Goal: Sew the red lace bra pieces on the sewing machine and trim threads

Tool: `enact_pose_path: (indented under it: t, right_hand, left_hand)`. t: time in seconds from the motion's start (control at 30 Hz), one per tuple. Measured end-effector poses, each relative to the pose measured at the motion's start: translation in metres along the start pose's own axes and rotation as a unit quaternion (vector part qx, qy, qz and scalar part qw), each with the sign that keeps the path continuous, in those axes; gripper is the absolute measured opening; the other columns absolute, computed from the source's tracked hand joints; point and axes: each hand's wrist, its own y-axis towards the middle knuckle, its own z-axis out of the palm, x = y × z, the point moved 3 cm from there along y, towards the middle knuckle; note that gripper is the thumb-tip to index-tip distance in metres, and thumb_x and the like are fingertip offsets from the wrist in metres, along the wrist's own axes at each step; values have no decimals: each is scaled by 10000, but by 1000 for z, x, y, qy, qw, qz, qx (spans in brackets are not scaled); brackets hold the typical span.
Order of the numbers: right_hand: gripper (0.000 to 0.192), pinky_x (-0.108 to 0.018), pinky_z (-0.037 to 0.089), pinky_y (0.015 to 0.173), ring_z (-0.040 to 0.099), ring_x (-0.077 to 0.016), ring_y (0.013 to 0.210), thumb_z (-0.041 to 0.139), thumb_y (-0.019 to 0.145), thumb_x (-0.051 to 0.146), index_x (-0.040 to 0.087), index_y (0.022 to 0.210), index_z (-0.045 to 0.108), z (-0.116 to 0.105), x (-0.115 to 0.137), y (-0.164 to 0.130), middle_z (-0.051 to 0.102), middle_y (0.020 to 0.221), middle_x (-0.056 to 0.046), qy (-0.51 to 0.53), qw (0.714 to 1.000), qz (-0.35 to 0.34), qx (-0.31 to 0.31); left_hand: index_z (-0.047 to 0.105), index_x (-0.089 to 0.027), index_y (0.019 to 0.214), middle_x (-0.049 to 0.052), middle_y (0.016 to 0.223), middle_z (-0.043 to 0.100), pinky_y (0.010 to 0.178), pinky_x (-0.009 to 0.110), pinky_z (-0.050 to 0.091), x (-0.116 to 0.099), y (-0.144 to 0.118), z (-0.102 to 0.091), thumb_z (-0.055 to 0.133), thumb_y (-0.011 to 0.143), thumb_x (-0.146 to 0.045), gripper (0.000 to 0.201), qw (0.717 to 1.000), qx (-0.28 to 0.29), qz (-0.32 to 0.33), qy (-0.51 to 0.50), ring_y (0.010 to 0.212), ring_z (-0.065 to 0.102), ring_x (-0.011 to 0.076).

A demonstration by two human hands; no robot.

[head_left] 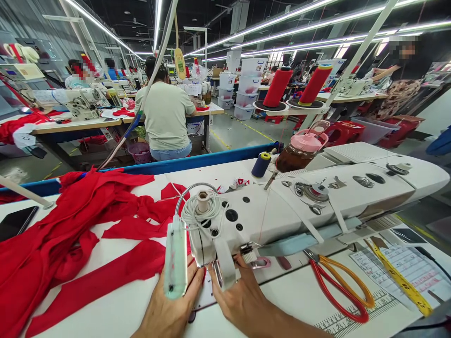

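Hands [207, 300] at needle, bottle [299, 152] holding brown liquid

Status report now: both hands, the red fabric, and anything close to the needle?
Left hand and right hand open, flat at the sewing machine needle. Red fabric piled left. Scissors lie right, apart.

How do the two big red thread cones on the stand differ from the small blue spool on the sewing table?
The red thread cones are tall and tapered; the blue spool is short and stubby. The cones sit on dark discs on a raised stand behind the table, while the spool stands on the white tabletop beside a brown bottle with a pink lid. The cones lean slightly; the spool also tilts a little. Both hold wound thread.
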Motion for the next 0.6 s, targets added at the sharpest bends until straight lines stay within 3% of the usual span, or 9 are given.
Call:
enact_pose_path:
  t: [0.17, 0.3, 0.4, 0.5, 0.6]
  right_hand:
    - [348, -455, 426, 895, 598, -269, 788, 501, 902, 137, 125, 1216, 651, 2, 2, -2, 678, 687, -75, -1, 1000, -5, 4]
    - [301, -435, 426, 870, 579, -259, 855, 505, 906, 142, 160, 1170, 648, 4, 1, -1, 691, 814, -81, 25, 1000, 5, 6]
    - [197, -401, 421, 815, 539, -226, 791, 505, 883, 127, 203, 961, 669, 6, -1, -2, 620, 750, -38, 36, 999, 9, 14]
    - [192, -396, 394, 831, 505, -206, 745, 538, 837, 102, 221, 697, 592, 5, -2, -5, 536, 668, -10, 34, 999, 24, -1]
    - [243, -401, 361, 868, 502, -198, 752, 557, 826, 75, 212, 626, 533, 2, -1, -8, 544, 682, -13, 23, 999, 37, -19]
  left_hand:
    - [657, -147, 1200, 81, 1099, 745, 981, 400, 460, -2, 5, -1, 414, 868, -9, 434, 1000, -21, -2, -3, 960, 668, 218]
    - [594, -96, 1300, 111, 1221, 711, 986, 413, 442, -1, 4, 2, 402, 851, 16, 500, 999, 24, 31, 21, 1117, 631, 254]
    - [581, -81, 1308, 120, 1246, 700, 966, 421, 456, 0, 3, 3, 399, 839, 18, 513, 999, 40, 28, 22, 1116, 627, 265]
    - [581, -91, 1302, 118, 1251, 698, 956, 422, 466, -1, 5, 2, 395, 825, 26, 525, 999, 37, 3, 6, 1126, 626, 267]
    - [588, -100, 1297, 114, 1224, 709, 942, 410, 479, -2, 8, 1, 386, 834, 29, 521, 999, 39, -7, -11, 1112, 635, 260]
